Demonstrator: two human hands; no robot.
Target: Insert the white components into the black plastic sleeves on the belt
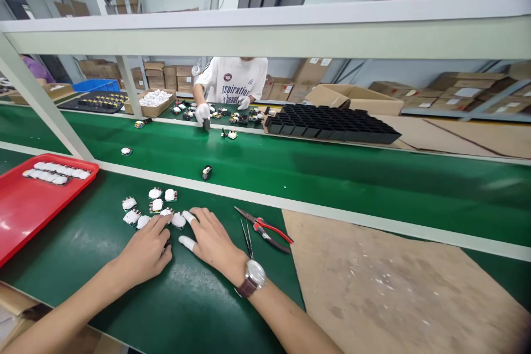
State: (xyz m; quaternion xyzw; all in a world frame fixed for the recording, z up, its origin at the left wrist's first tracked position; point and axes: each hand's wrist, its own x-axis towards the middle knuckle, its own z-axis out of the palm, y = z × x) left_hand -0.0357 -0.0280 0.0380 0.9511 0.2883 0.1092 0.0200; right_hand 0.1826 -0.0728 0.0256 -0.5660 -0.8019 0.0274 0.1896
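Note:
Several small circuit boards with white domed tops (pixel 156 205) lie grouped on the green bench. My left hand (pixel 149 249) is at the group's near edge, its fingers curled and pressed together. A bit of something dark shows between its fingers and thumb, too hidden to name. My right hand (pixel 213 240) wears white finger covers on its thumb and index finger, which are spread apart. That index fingertip is beside a white-topped board (pixel 178 220), perhaps touching it. Right of this hand lie metal tweezers (pixel 248 238) and red-and-black pliers (pixel 264 229).
A red tray (pixel 37 207) with rows of white-topped boards is at left. Beyond the bench runs a green conveyor belt (pixel 290 166) carrying a few parts. Across it, a co-worker's gloved hand (pixel 203 114) works near black trays (pixel 332 124). Cardboard (pixel 385 282) covers the right side; a frame beam (pixel 265 33) crosses above.

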